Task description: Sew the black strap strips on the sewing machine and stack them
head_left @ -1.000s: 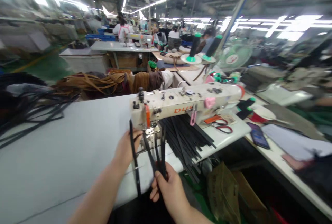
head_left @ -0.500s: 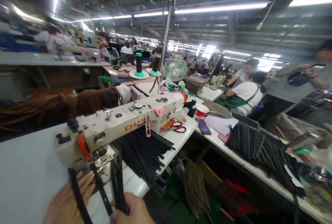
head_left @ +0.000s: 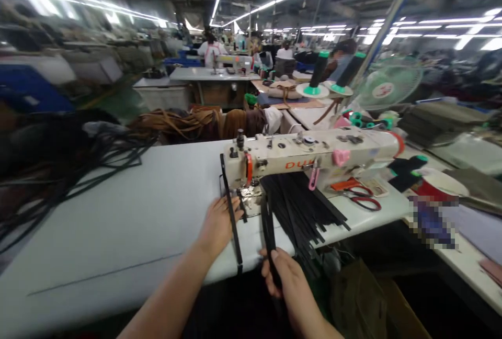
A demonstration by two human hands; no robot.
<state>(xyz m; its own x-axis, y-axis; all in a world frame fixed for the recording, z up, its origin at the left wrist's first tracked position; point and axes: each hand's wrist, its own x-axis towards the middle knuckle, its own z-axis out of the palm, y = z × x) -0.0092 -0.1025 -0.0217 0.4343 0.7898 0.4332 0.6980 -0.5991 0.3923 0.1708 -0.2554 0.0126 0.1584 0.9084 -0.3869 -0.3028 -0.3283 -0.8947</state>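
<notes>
A cream sewing machine [head_left: 314, 157] stands on a white table [head_left: 117, 218]. My left hand [head_left: 218, 223] lies flat on the table just left of the needle, fingers stretched out, pressing a long black strap [head_left: 231, 213] that hangs over the front edge. My right hand [head_left: 285, 276] is closed at the table's edge, gripping a bundle of black straps [head_left: 268, 229] that runs up to the presser foot [head_left: 249, 195]. A heap of black strips [head_left: 301, 208] lies under the machine's arm.
Red-handled scissors [head_left: 363, 199] lie right of the machine. Thread cones [head_left: 317, 75] and a fan [head_left: 386, 85] stand behind it. Tangled black cords [head_left: 66, 161] cover the table's left; brown straps [head_left: 188, 122] are piled at the back. A brown bag [head_left: 356, 302] sits below. Other people work far off.
The camera swung right and then back to the machine. Both hands stay at the needle; the spread straps in my right hand are now gathered into one bundle.
</notes>
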